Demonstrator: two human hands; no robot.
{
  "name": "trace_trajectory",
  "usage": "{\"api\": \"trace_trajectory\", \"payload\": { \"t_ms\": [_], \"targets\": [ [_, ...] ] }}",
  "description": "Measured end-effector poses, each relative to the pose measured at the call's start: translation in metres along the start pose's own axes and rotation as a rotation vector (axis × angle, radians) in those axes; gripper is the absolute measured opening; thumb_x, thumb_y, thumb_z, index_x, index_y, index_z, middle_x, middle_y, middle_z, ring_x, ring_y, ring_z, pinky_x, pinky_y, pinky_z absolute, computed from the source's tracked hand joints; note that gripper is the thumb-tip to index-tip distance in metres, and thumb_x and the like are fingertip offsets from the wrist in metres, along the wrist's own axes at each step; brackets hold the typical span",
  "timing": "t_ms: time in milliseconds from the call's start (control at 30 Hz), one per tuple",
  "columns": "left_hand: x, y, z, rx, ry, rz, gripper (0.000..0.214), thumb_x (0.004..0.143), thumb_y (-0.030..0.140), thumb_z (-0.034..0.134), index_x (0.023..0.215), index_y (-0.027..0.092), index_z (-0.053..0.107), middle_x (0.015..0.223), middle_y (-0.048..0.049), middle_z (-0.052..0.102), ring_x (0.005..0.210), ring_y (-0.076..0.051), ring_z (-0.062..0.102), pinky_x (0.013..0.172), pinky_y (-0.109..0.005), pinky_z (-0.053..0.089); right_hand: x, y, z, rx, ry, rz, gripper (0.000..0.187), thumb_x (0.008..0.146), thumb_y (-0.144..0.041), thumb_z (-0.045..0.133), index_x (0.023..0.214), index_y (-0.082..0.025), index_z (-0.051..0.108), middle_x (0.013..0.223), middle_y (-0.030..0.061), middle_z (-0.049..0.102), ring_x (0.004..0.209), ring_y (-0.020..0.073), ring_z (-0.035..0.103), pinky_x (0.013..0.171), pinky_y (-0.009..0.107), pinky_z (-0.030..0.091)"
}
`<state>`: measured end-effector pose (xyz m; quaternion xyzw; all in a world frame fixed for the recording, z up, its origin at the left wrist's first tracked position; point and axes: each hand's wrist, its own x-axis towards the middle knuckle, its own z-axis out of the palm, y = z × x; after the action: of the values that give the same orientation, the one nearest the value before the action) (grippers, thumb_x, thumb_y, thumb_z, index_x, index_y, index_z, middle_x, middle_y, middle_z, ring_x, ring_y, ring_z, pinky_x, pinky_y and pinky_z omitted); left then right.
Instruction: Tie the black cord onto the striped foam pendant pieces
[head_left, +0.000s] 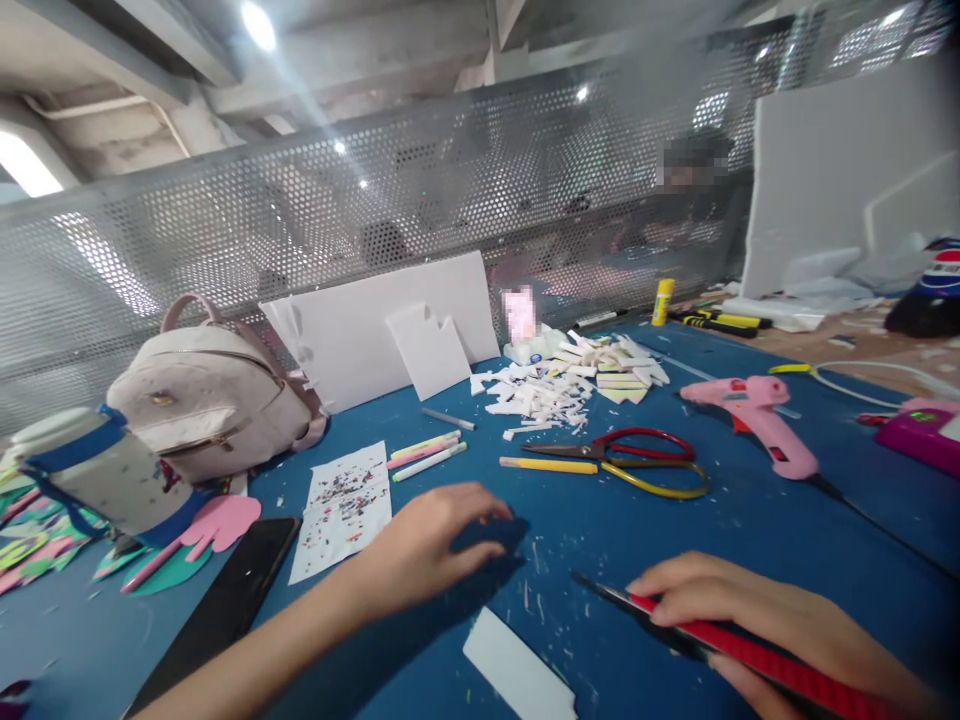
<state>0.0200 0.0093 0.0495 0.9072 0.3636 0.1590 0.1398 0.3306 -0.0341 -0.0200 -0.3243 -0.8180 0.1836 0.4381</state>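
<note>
My left hand (427,545) hovers low over the blue table (750,520), palm down, fingers spread and holding nothing. My right hand (757,620) at the lower right is closed around a red and black utility knife (675,620), whose tip points left along the table top. A small white foam piece (517,675) lies between the two hands near the front edge. Scissors with red and yellow handles (637,462) and a yellow pencil (547,465) lie just beyond my hands.
A pile of white foam scraps (562,385), white foam boards (375,335), a pink glue gun (757,415), coloured markers (427,455), a speckled paper sheet (345,505), a black phone (225,605), a beige backpack (210,395) and a water bottle (97,470) crowd the table. A perforated metal screen (300,220) stands behind.
</note>
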Motion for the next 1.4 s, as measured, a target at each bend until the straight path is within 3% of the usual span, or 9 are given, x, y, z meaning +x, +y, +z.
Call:
{"api": "trace_trajectory", "payload": {
  "t_ms": [167, 300, 400, 500, 567, 700, 833, 1067, 1400],
  "targets": [
    [-0.048, 0.017, 0.009, -0.201, -0.069, -0.083, 0.058, 0.074, 0.043, 0.083, 0.125, 0.026, 0.061, 0.124, -0.0094, 0.065, 0.113, -0.027, 0.063, 0.096, -0.039, 0.052, 0.016, -0.005, -0.004, -0.009, -0.127, -0.046, 0.019, 0.085, -0.027, 0.058, 0.102, -0.026, 0.068, 0.101, 0.0072, 0.071, 0.090, 0.0224, 0.072, 0.077, 0.025, 0.059],
    [-0.057, 0.016, 0.023, -0.218, -0.013, -0.115, 0.038, 0.078, 0.031, 0.081, 0.112, 0.024, 0.065, 0.120, -0.0090, 0.065, 0.110, -0.026, 0.062, 0.094, -0.037, 0.052, 0.040, -0.014, -0.007, -0.145, -0.281, -0.009, 0.039, 0.074, -0.017, 0.063, 0.112, -0.027, 0.066, 0.105, 0.0063, 0.072, 0.094, 0.0246, 0.072, 0.074, 0.027, 0.060],
    [-0.058, 0.008, 0.027, -0.281, 0.127, -0.136, 0.032, 0.081, 0.024, 0.079, 0.109, 0.023, 0.062, 0.111, -0.0058, 0.067, 0.102, -0.023, 0.064, 0.090, -0.034, 0.051, 0.059, -0.017, -0.008, -0.132, -0.372, 0.033, 0.025, 0.085, -0.023, 0.059, 0.109, -0.027, 0.068, 0.093, 0.0040, 0.073, 0.085, 0.0223, 0.073, 0.072, 0.028, 0.058],
    [-0.060, 0.000, 0.027, -0.276, 0.335, -0.177, 0.027, 0.084, 0.020, 0.075, 0.107, 0.023, 0.060, 0.103, -0.0042, 0.067, 0.096, -0.021, 0.064, 0.085, -0.032, 0.050, 0.077, -0.011, 0.001, 0.034, -0.430, 0.188, 0.023, 0.098, -0.033, 0.050, 0.111, -0.025, 0.067, 0.059, -0.0022, 0.065, 0.050, 0.0138, 0.064, 0.049, 0.020, 0.048],
    [-0.062, -0.004, 0.027, -0.247, 0.454, -0.200, 0.025, 0.085, 0.019, 0.074, 0.105, 0.023, 0.060, 0.100, -0.0032, 0.066, 0.092, -0.020, 0.063, 0.082, -0.030, 0.050, 0.088, -0.005, 0.015, 0.234, -0.478, 0.263, 0.026, 0.100, -0.040, 0.048, 0.112, -0.024, 0.065, 0.070, -0.0002, 0.070, 0.049, 0.0123, 0.064, 0.046, 0.019, 0.047],
    [-0.068, -0.010, 0.031, -0.174, 0.565, -0.203, 0.024, 0.086, 0.021, 0.073, 0.105, 0.022, 0.059, 0.098, -0.0037, 0.065, 0.089, -0.020, 0.062, 0.079, -0.031, 0.049, 0.103, 0.002, 0.054, 0.438, -0.366, 0.245, 0.028, 0.094, -0.041, 0.062, 0.116, -0.024, 0.057, 0.096, 0.0029, 0.069, 0.070, 0.0130, 0.065, 0.064, 0.023, 0.053],
    [-0.070, -0.015, 0.035, -0.104, 0.596, -0.213, 0.025, 0.084, 0.025, 0.075, 0.103, 0.021, 0.059, 0.093, -0.0041, 0.065, 0.085, -0.022, 0.062, 0.075, -0.032, 0.049, 0.104, 0.001, 0.079, 0.632, -0.334, 0.278, 0.033, 0.091, -0.034, 0.066, 0.118, -0.026, 0.050, 0.099, 0.0007, 0.060, 0.075, 0.0120, 0.060, 0.066, 0.022, 0.051],
    [-0.069, -0.014, 0.038, -0.044, 0.553, -0.203, 0.029, 0.084, 0.027, 0.076, 0.105, 0.022, 0.058, 0.095, -0.0045, 0.066, 0.086, -0.023, 0.063, 0.075, -0.034, 0.049, 0.100, 0.003, 0.078, 0.646, -0.278, 0.314, 0.027, 0.091, -0.031, 0.067, 0.112, -0.027, 0.051, 0.092, -0.0022, 0.058, 0.061, 0.0073, 0.053, 0.055, 0.018, 0.045],
    [-0.072, -0.009, 0.040, -0.075, 0.586, -0.227, 0.026, 0.084, 0.020, 0.075, 0.104, 0.023, 0.059, 0.094, -0.0027, 0.065, 0.085, -0.022, 0.062, 0.077, -0.034, 0.047, 0.099, 0.006, 0.083, 0.685, -0.227, 0.307, 0.024, 0.097, -0.036, 0.060, 0.116, -0.026, 0.048, 0.087, -0.0018, 0.061, 0.058, 0.0077, 0.051, 0.050, 0.018, 0.041]
  ]
}}
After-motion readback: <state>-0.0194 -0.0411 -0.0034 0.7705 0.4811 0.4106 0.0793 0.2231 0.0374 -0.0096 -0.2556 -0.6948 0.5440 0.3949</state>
